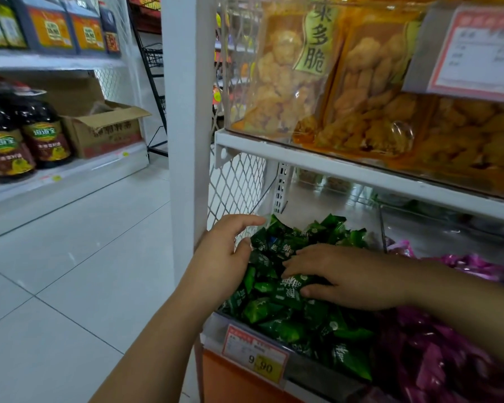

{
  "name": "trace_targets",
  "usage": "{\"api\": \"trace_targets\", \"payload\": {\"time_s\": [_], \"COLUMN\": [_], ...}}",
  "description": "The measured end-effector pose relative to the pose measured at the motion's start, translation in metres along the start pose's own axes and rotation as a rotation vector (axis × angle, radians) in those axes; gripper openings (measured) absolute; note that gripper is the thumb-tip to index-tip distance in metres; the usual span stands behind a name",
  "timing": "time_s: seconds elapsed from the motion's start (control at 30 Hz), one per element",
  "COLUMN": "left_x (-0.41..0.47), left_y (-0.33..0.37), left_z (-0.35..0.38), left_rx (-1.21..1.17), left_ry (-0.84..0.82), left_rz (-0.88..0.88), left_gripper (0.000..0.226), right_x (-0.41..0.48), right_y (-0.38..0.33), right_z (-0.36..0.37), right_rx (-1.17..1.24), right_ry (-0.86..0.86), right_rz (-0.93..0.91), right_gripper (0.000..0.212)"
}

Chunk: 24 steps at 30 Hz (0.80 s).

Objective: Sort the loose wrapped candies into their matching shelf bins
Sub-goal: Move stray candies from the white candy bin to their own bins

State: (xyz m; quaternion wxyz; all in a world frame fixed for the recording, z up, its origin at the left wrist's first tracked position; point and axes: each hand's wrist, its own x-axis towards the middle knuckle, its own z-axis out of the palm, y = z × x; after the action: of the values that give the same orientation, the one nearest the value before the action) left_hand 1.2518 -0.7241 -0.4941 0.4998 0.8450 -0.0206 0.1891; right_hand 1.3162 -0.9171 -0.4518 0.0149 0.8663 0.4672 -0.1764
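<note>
Green wrapped candies (277, 286) heap in their bin (312, 369) — left hand (224, 251), fingers (245, 221) loosely spread, fences the edge; right hand (346, 274) presses flat, fingers together, probably corralling strays.

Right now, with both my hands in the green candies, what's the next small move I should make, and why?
Probably rake the green candies aside with the right hand, which lies flat on them, to look for strays underneath. The wrappers showing on top all look green, the pink candies sit apart to the right, and the left hand holds nothing.
</note>
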Motion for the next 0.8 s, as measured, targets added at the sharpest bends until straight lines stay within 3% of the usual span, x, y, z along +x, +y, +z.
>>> {"api": "trace_targets", "payload": {"time_s": [0.17, 0.3, 0.43, 0.67, 0.8], "left_x": [0.000, 0.002, 0.003, 0.002, 0.002], "left_y": [0.000, -0.003, -0.005, 0.000, 0.000], "left_z": [-0.001, -0.001, -0.001, -0.002, -0.002], "left_rx": [0.008, 0.005, 0.013, 0.043, 0.049], "left_ry": [-0.012, -0.022, -0.019, -0.013, -0.034], "left_rz": [-0.004, 0.000, 0.007, 0.017, 0.005], "left_gripper": [0.044, 0.040, 0.041, 0.047, 0.044], "right_x": [0.002, 0.007, 0.036, 0.097, 0.105], "right_y": [0.006, 0.008, 0.023, 0.041, 0.055], "right_z": [-0.004, -0.023, -0.037, -0.025, -0.022], "right_rx": [-0.010, 0.215, 0.301, 0.127, 0.093], "right_ry": [-0.065, 0.067, 0.243, 0.029, 0.023], "right_rz": [-0.024, 0.007, 0.064, 0.134, 0.209], "right_gripper": [0.049, 0.059, 0.035, 0.033, 0.035]}}
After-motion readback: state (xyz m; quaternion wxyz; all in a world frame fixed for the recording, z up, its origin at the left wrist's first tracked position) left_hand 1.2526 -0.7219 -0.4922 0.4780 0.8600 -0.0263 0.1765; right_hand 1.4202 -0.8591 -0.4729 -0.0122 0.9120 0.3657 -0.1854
